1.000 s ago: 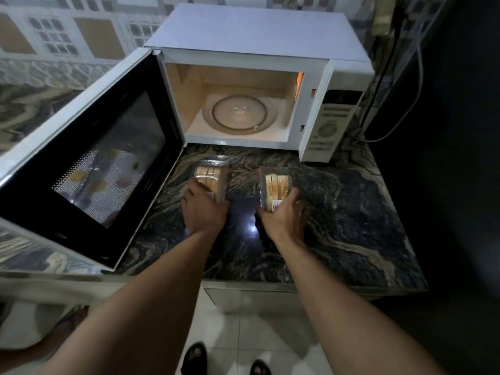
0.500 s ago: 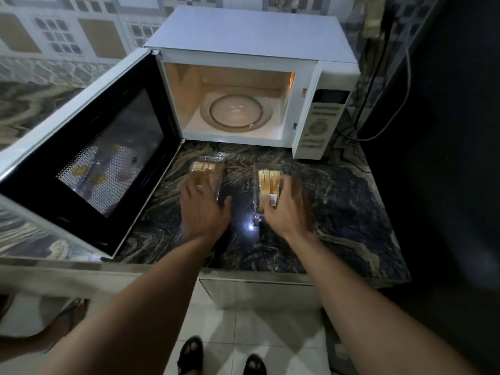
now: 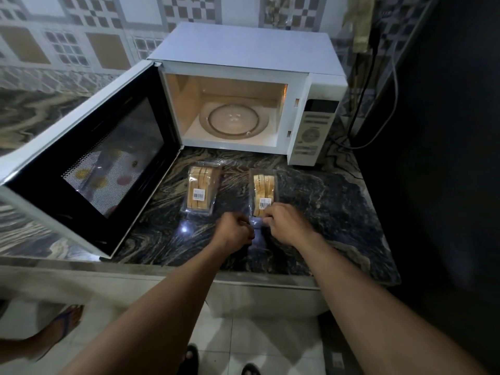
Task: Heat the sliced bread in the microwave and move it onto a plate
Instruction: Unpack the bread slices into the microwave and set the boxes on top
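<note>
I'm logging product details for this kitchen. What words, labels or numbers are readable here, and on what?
left barcode label on left bread pack: too small to read.
right barcode label on right bread pack: too small to read.
microwave control panel: markings blurred, unreadable.

We see the mouth of the microwave (image 3: 243, 50) standing open over its turntable (image 3: 234, 120), while the swung-out door (image 3: 89, 163) walls off the left, the left bread pack (image 3: 201, 189) and right bread pack (image 3: 263, 190) lie on the counter (image 3: 324, 212) before it with a gap between, and cables (image 3: 362, 104) hang at right.
</note>
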{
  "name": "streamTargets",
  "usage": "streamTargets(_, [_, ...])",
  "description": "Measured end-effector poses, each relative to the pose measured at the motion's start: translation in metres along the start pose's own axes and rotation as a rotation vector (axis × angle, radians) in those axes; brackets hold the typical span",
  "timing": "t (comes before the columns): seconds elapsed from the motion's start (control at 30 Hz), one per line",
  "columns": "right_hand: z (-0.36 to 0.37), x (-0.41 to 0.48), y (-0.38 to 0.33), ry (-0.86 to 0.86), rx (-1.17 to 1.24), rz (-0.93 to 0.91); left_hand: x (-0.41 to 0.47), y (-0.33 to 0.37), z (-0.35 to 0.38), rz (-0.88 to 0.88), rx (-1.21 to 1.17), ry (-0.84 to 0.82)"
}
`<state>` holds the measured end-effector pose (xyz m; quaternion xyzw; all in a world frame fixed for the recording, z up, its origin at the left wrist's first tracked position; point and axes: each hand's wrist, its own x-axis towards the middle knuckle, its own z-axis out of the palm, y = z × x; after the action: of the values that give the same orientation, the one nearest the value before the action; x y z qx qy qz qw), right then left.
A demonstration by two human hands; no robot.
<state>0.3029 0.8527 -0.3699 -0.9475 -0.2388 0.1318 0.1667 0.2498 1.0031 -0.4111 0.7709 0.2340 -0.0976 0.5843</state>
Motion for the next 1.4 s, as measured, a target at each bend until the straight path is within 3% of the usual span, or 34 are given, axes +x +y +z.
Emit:
streamTargets(0.23, [0.005,0.006,-0.003,0.037,-0.012,0.060,-0.006,0.002,0.014,-0.155,-0.423,0.099])
streamTargets(0.57, [-0.006,0.007,-0.008,0.066,-0.006,0.048,-0.009,0.012,0.022,-0.257,-0.523,0.190])
streamTargets(0.73, [-0.018,-0.003,-0.010,0.153,0.033,-0.078,-0.014,0.021,0.013,-0.256,-0.444,0.171])
streamTargets(0.83, [-0.024,-0.003,-0.011,0.265,0.068,-0.100,-0.017,0.028,0.001,-0.135,-0.187,0.247])
streamTargets(0.97, [-0.034,0.002,-0.014,0.392,0.113,-0.085,-0.025,0.052,-0.019,0.203,0.327,0.403])
streamTargets(1.07, [-0.040,0.004,-0.018,0.445,0.198,-0.051,-0.012,0.073,-0.027,0.408,0.546,0.354])
streamTargets(1.23, [-0.045,0.010,-0.020,0.543,0.263,-0.044,0.013,0.099,-0.034,0.580,0.630,0.204])
streamTargets(1.33, [-0.044,0.012,-0.022,0.717,0.452,0.106,0.022,0.109,-0.036,0.571,0.498,0.179])
streamTargets(1.4, [-0.038,0.015,-0.024,0.740,0.584,0.239,0.027,0.116,-0.037,0.559,0.394,0.187])
